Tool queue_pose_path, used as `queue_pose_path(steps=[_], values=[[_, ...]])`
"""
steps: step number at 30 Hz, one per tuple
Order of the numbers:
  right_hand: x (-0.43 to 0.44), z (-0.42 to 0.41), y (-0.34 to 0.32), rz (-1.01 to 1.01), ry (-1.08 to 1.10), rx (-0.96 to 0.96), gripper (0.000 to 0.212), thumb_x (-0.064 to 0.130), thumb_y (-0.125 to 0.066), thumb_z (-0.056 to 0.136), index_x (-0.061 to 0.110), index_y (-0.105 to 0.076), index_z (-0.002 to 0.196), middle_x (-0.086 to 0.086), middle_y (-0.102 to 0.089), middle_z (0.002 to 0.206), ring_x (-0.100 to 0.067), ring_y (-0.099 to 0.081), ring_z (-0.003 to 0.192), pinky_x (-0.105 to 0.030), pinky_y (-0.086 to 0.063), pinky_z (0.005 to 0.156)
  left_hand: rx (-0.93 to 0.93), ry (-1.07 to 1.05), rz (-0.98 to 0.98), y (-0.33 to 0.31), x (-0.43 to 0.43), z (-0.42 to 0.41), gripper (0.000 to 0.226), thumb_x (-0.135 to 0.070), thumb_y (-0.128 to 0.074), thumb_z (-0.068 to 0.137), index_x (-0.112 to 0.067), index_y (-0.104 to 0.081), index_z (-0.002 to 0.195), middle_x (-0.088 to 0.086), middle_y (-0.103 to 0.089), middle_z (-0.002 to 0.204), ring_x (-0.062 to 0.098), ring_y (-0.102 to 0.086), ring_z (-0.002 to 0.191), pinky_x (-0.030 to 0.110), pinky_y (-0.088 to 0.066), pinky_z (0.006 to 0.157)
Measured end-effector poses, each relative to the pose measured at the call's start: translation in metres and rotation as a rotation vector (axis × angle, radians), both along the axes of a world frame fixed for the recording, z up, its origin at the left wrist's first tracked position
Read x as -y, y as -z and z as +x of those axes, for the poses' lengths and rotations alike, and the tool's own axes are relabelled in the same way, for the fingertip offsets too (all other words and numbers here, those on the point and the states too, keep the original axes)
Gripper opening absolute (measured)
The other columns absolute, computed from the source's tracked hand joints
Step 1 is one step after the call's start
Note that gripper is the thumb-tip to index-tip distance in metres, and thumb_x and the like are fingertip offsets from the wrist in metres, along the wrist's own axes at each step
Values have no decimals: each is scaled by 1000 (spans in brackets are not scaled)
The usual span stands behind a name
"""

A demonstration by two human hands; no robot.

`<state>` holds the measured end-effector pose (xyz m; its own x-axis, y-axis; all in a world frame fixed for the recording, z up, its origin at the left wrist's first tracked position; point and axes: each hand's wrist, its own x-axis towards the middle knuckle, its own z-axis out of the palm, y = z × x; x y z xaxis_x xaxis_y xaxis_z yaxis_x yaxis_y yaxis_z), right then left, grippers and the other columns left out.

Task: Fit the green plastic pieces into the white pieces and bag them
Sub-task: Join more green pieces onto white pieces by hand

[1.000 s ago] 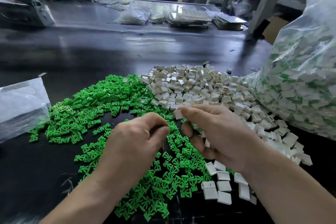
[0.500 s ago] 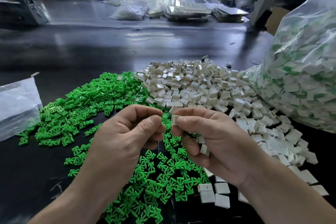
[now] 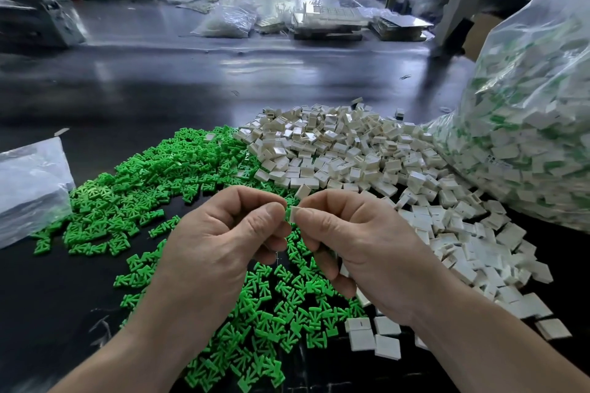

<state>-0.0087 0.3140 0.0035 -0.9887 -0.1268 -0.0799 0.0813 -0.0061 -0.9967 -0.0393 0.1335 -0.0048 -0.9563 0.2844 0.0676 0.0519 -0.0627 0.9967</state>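
Head view, from the left: a clear bag (image 3: 30, 188) lies flat on the dark table (image 3: 191, 89) at the left edge, just beside the green heap (image 3: 150, 191), which spreads from mid-table down toward the near edge and passes under both hands. Left hand (image 3: 223, 242) hangs over that heap with its fingers curled; thumb and forefinger pinch a green piece (image 3: 289, 213), of which only a sliver shows. That sliver meets the left edge of a white piece (image 3: 296, 213), held upright just above the green heap. Right hand (image 3: 357, 242) pinches this white piece between thumb and forefinger, fingertips nearly touching those of the left hand; its lower fingers are curled in, and a bit of white shows beneath them. Behind the hands and running down the right side lies the white heap (image 3: 351, 156), touching the green heap along its left border. A few loose white squares (image 3: 373, 335) lie flat near the right wrist. At the far right stands a big bag (image 3: 536, 137) of clear plastic, full of white pieces with green showing in them, its foot against the white heap
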Motion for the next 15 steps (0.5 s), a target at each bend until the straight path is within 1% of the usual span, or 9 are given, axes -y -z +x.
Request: queue_pose_path(steps=[2,5,8,10,11,13,15], values=[[-1,0,-1,11,-16,-6,13,32,-68,93,22,-72,85,-2,-58,70,-13,-49,50,-22,-37,37,31,12,34,0,0,-1,22,-38,-74,76,-20,-75,90,10,-73,80,20,-68,69,23,-53,58],[0,1,-2,-40,-41,12,16,33,-66,90,19,-71,84,-4,-58,71,-13,-48,49,-21,-36,36,105,68,148,-3,-1,-1,29,-40,-70,74,-17,-75,91,12,-69,74,21,-64,64,26,-52,55],[1,3,-3,-114,-101,25,22,32,-64,91,13,-67,81,-9,-56,71,-12,-47,46,-18,-34,35,240,225,299,-6,-5,3,34,-37,-66,80,-14,-72,106,10,-64,66,18,-59,53,27,-49,47],[0,3,-3,-170,-148,58,27,31,-63,92,5,-64,86,-6,-58,69,-10,-46,45,-17,-33,35,333,343,403,-7,-6,6,37,-38,-67,87,-12,-70,113,9,-64,65,17,-60,50,26,-50,44],[-1,4,-3,-198,-160,80,29,30,-63,92,1,-64,93,-3,-59,68,-9,-46,44,-16,-33,35,364,387,444,-7,-6,6,38,-37,-71,87,-10,-69,114,10,-66,67,17,-63,51,25,-51,43],[-2,4,-3,-238,-170,104,28,29,-63,91,6,-68,106,2,-59,66,-7,-47,43,-16,-33,35,408,441,504,-8,-5,6,42,-34,-76,81,-8,-70,113,11,-68,70,17,-66,53,24,-53,44],[-1,4,-4,-245,-184,92,21,29,-64,91,13,-72,103,3,-59,66,-7,-46,42,-16,-34,34,431,445,528,-8,-5,5,40,-31,-78,78,-7,-71,109,12,-69,70,18,-67,53,24,-54,45]])
